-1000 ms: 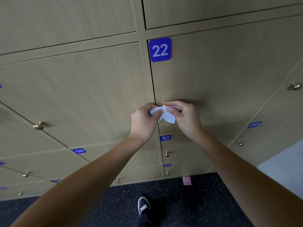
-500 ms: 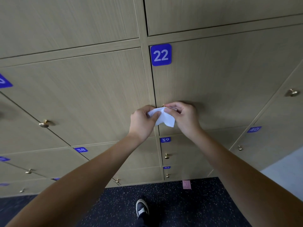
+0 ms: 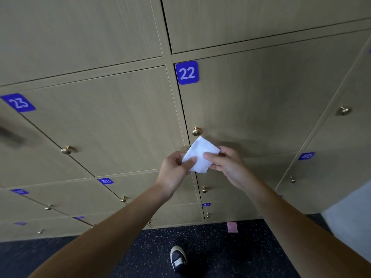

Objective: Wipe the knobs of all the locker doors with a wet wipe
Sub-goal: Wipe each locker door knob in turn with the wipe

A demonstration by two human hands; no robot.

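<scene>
Two hands share the white wet wipe (image 3: pixel 198 157) in front of the locker wall, each pinching one side of it between thumb and fingers. On the left side, the left hand (image 3: pixel 174 173) has its thumb laid across the wipe's lower edge; on the right, the right hand (image 3: pixel 226 163) has its thumb on the sheet and its fingers behind. Up top, the wipe's corner pokes toward the brass knob (image 3: pixel 196 131) of the door marked 22 (image 3: pixel 187 72), just below it, and whether it touches I cannot tell. That knob sits bare and uncovered by the door's left edge. To the left, the knob on door 23 (image 3: pixel 67 150) shines on its own, well apart from the hands, and far right another knob (image 3: pixel 344 110) catches the light. Lower doors 38 (image 3: pixel 105 181) and 40 (image 3: pixel 306 156) show small knobs too. Down on the dark speckled floor (image 3: pixel 220 257), one black shoe (image 3: pixel 178 259) points at the lockers.
</scene>
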